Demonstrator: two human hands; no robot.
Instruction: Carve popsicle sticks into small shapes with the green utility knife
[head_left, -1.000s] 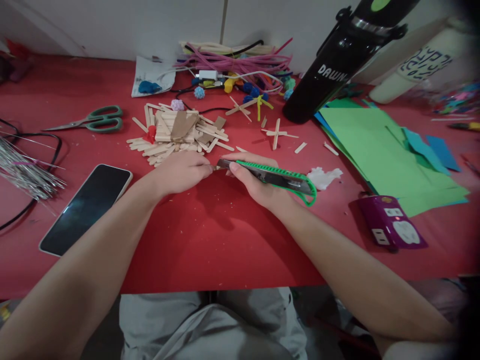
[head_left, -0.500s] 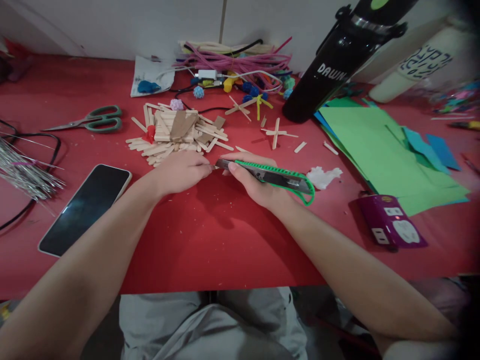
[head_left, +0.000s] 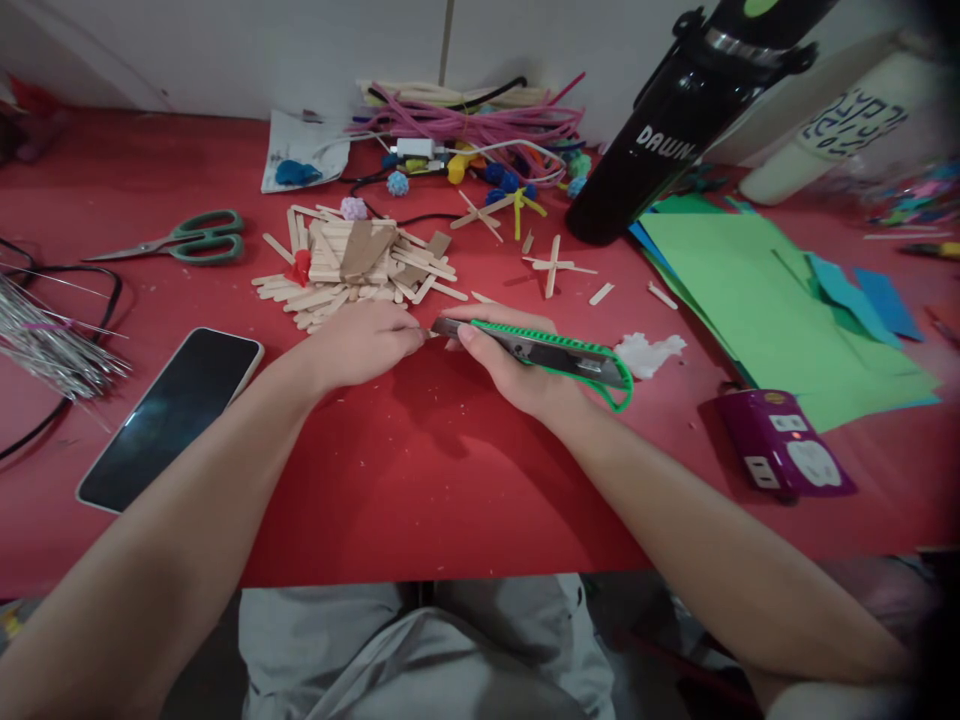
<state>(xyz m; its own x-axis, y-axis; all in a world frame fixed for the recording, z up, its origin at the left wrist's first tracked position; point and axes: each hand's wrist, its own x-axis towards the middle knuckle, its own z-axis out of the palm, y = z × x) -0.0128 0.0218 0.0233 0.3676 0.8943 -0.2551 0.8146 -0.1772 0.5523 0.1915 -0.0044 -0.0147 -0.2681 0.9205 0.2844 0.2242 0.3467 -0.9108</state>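
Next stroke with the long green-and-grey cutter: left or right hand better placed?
Right, I'd say: the right hand holds the green-and-grey cutter, its front end close to the left hand. The left looks occupied, seemingly pinching a tiny pale piece too hidden to identify.

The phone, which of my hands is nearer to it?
Left. Your left hand is beyond the phone, to its right; your right hand, holding the green cutter, is farther right.

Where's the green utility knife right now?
Head view, just right of centre: the green utility knife is in the right hand, its front end near the left hand.
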